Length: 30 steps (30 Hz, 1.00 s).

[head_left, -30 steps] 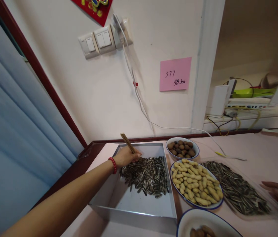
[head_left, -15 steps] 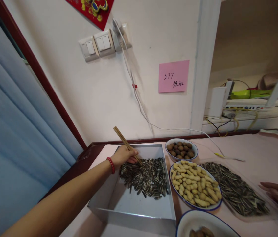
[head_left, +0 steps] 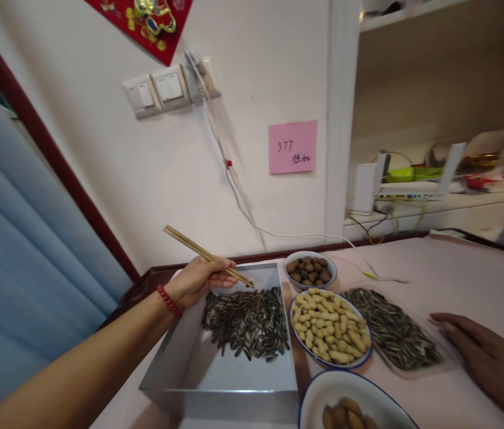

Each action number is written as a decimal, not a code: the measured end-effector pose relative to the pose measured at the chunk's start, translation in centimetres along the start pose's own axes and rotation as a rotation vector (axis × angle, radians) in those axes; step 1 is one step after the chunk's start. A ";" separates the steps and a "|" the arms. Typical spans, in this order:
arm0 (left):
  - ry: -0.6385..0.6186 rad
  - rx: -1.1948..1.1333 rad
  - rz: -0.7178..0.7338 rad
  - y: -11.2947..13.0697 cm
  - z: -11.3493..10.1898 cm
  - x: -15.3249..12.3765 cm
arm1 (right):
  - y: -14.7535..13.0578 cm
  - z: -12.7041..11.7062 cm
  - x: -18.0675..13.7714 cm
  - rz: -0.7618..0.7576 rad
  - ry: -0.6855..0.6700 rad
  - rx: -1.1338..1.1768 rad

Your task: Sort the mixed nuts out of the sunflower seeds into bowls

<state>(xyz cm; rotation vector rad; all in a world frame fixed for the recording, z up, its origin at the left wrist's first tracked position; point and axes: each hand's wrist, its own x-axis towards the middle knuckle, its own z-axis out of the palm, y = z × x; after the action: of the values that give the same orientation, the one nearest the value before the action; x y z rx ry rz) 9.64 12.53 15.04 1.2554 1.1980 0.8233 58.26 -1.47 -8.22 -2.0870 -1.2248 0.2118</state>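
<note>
My left hand [head_left: 198, 278], with a red bead bracelet at the wrist, grips a pair of wooden chopsticks [head_left: 189, 245]. Their tips hover just above the far end of a pile of striped sunflower seeds [head_left: 246, 322] in a grey square tray [head_left: 216, 387]. My right hand [head_left: 484, 357] lies flat on the pink table, fingers stretched out, beside a clear tray of sunflower seeds [head_left: 390, 328]. It holds nothing.
A blue-rimmed plate of peanuts [head_left: 330, 328] sits between the two seed trays. Behind it stands a small bowl of brown nuts [head_left: 309, 271]. A white bowl [head_left: 345, 405] with a few nuts is at the near edge. A white cable [head_left: 252, 220] hangs down the wall.
My left hand lifted the chopsticks out of the seed pile and tilted them flatter. The view swung right, so my right hand shows more fully on the table.
</note>
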 end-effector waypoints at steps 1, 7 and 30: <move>-0.017 -0.016 0.013 0.9 0.9 0.0 | -1.1 -0.6 -0.4 0.032 -0.040 0.054; -0.224 -0.079 0.121 4.8 11.0 0.8 | -2.9 -1.2 -1.0 0.018 -0.035 0.125; -0.133 0.103 0.209 3.0 5.6 -2.2 | -1.9 -1.0 -0.6 0.035 -0.072 0.122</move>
<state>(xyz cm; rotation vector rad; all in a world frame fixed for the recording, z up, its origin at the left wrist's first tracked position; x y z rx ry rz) 14.97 9.51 17.93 1.5150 1.0246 0.8236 57.08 -1.93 -6.39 -2.0115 -1.1881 0.3717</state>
